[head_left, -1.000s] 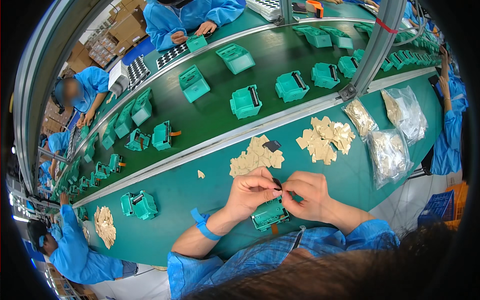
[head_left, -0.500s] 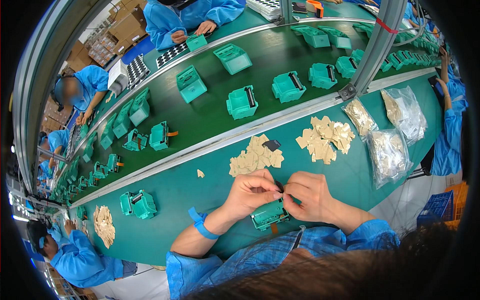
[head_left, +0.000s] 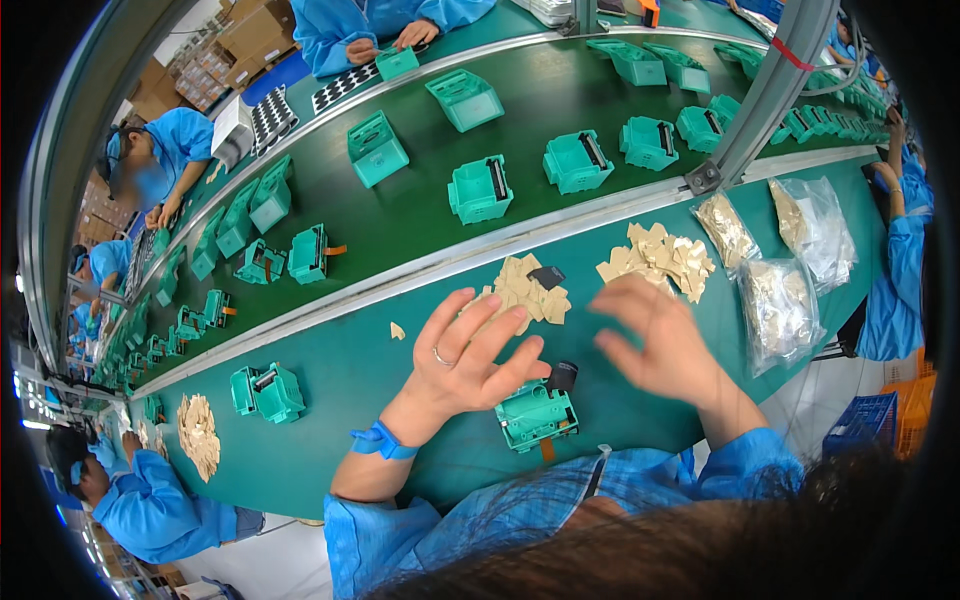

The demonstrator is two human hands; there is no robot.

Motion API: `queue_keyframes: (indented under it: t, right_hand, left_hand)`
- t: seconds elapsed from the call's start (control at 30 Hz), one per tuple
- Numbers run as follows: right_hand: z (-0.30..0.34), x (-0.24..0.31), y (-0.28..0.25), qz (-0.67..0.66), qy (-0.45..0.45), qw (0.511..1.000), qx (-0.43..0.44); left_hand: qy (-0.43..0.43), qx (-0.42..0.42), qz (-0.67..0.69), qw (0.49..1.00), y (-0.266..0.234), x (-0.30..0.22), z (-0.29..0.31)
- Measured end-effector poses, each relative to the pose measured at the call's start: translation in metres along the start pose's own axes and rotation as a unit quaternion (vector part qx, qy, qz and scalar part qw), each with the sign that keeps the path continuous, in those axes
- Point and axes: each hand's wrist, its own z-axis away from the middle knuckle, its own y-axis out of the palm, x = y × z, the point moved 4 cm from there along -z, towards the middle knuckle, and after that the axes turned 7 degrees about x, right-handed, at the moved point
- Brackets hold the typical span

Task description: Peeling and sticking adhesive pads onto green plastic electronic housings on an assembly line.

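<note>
"Two bare hands hover apart beyond the near green housing (head_left: 535,418) on my head-camera feed. How does each one stand?"

"From my remote seat, I see the left hand (head_left: 470,350) just beyond the housing and to its left, fingers spread, nothing visibly pinched. Whether its thumb touches the housing's far edge, I cannot tell."

"And the right?"

"I have the right hand (head_left: 655,335) beyond the housing and to its right, blurred, fingers loosely parted. I cannot tell if it holds anything."

"What marks the housing itself?"

"It sits on the green worktable (head_left: 350,370), an orange ribbon (head_left: 547,450) at its near side and a flat black piece (head_left: 562,376) at its far right corner."

"Around it?"

"Beyond the housing, I count two heaps of cream pieces: the first heap (head_left: 520,285) partly behind the left hand, the second heap (head_left: 655,258) farther right. Clear plastic bags (head_left: 780,315) lie well to the housing's right; paired green housings (head_left: 270,392) stand well to its left."
</note>
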Motion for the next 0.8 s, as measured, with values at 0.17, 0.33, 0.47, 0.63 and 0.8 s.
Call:
queue_keyframes:
  t: [0.17,0.33,0.47,0.63,0.8]
  right_hand:
    - [-0.012,0.035,0.019,-0.051,-0.117,0.980,0.153]
    - [-0.007,0.025,0.016,-0.063,-0.023,0.997,0.048]
    - [0.006,0.014,0.032,-0.153,0.078,0.984,0.041]
    - [0.009,0.016,0.041,-0.120,0.107,0.987,0.021]
    - [0.009,0.018,0.049,-0.121,0.078,0.989,0.028]
  left_hand:
    - [0.027,-0.032,-0.018,0.999,-0.004,-0.010,0.005]
    - [-0.045,0.126,0.101,0.986,-0.012,-0.012,0.008]
    - [-0.091,0.300,0.301,0.901,-0.002,-0.030,0.020]
    - [-0.122,0.325,0.231,0.909,0.003,-0.046,0.030]
    - [-0.126,0.322,0.211,0.914,0.007,-0.048,0.032]
